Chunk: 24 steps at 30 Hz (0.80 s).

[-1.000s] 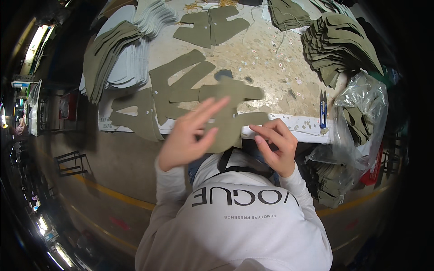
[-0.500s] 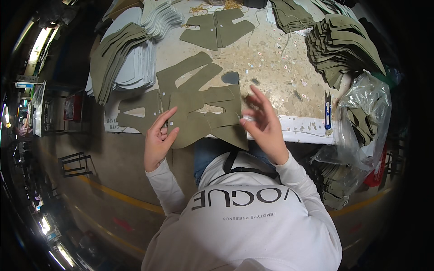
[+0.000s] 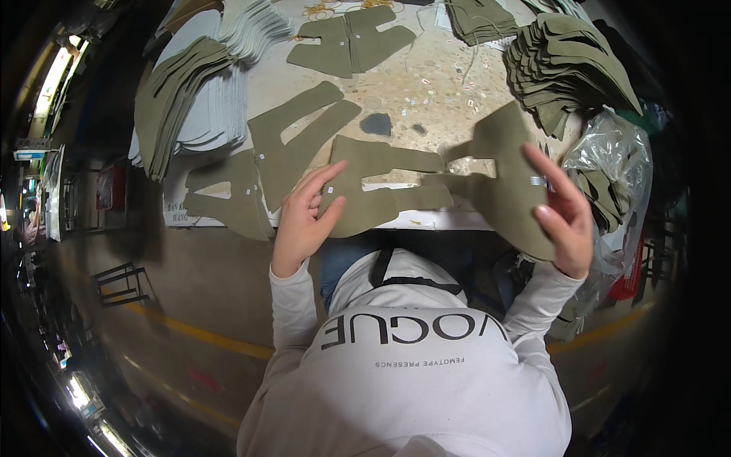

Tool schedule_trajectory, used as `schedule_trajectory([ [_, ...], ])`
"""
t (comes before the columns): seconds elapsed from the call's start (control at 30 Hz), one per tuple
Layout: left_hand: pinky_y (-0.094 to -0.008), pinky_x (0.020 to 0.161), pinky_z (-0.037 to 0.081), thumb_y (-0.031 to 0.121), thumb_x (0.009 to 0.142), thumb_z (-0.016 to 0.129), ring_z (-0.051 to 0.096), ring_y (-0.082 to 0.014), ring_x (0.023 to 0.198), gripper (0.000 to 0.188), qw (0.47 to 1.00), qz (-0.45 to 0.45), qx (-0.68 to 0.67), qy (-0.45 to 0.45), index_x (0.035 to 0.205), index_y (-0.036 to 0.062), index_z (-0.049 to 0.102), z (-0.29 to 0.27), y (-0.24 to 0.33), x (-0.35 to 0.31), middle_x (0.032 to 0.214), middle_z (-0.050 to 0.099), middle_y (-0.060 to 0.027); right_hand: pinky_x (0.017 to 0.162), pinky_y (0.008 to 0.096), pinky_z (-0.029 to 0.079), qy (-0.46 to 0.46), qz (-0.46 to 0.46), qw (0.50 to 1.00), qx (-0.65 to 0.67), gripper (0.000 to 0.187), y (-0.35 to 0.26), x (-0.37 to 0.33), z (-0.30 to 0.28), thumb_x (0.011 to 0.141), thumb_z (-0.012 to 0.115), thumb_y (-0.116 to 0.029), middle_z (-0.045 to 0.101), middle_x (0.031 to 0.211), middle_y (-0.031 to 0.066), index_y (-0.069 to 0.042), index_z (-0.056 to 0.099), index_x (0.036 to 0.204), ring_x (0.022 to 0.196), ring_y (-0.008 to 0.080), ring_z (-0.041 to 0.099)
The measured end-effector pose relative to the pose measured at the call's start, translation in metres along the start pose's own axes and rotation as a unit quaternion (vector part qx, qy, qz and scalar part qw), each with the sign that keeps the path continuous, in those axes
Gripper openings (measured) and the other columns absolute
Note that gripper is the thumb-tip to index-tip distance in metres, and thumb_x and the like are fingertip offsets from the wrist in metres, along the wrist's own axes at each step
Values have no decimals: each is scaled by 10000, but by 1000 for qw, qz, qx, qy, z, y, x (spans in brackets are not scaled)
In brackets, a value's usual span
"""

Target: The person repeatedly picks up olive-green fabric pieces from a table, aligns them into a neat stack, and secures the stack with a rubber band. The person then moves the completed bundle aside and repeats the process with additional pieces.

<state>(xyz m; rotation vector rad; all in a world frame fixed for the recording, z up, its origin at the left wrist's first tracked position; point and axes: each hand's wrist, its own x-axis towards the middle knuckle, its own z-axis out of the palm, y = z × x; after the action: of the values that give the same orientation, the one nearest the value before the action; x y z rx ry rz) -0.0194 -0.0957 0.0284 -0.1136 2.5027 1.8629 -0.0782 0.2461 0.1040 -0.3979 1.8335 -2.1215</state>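
My left hand (image 3: 304, 221) rests with fingers stretched out on the left edge of a two-pronged olive cut piece (image 3: 358, 164) that lies at the table's near edge. That piece bears a small white sticker by my fingertips. In my right hand (image 3: 565, 221), another olive cut piece (image 3: 499, 183) is gripped by its right edge between thumb and fingers. It is lifted and tilted, its prongs pointing left toward the flat piece. Left of my left hand lie two more olive pieces, a slanting one (image 3: 266, 129) and a lower one (image 3: 244, 190).
Stacks of olive pieces (image 3: 175, 91) and pale pieces (image 3: 221, 114) stand at the left. Another olive stack (image 3: 571, 68) is at the far right, above a clear plastic bag (image 3: 609, 145). A pair of olive pieces (image 3: 327, 49) lies at the back. Small stickers litter the tabletop (image 3: 434, 99).
My right hand has moved right and taken hold of an olive piece, lifting it away from the one beneath. My left hand stays on the flat piece. The whole view has shifted slightly.
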Motion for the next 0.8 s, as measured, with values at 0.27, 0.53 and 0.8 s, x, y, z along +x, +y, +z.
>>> schedule_trajectory([
  [0.27, -158, 554, 381, -28, 901, 581, 476, -2, 638, 337, 987, -91, 67, 115, 1233, -3, 632, -7, 8, -24, 834, 616, -5, 1080, 334, 357, -11, -11, 1000, 25, 638, -25, 7, 15, 843, 596, -84, 455, 1413, 239, 164, 383, 1391, 1272, 256, 505],
  [0.53, -150, 572, 372, 0, 927, 563, 460, 10, 641, 237, 978, -111, 113, 135, 1127, -35, 684, -6, 17, -38, 730, 588, 22, 1042, 302, 380, -80, -2, 995, 64, 566, 2, 25, 40, 861, 587, -20, 462, 1410, 174, 103, 440, 1393, 1246, 208, 501],
  [0.8, -186, 603, 475, -18, 904, 576, 592, -38, 697, 297, 988, -81, 22, 128, 1190, -3, 656, -11, -2, -27, 838, 671, -65, 1048, 288, 372, -74, 83, 991, -70, 514, 77, 28, 17, 904, 510, 48, 492, 1410, 108, 21, 455, 1414, 1250, 175, 503],
])
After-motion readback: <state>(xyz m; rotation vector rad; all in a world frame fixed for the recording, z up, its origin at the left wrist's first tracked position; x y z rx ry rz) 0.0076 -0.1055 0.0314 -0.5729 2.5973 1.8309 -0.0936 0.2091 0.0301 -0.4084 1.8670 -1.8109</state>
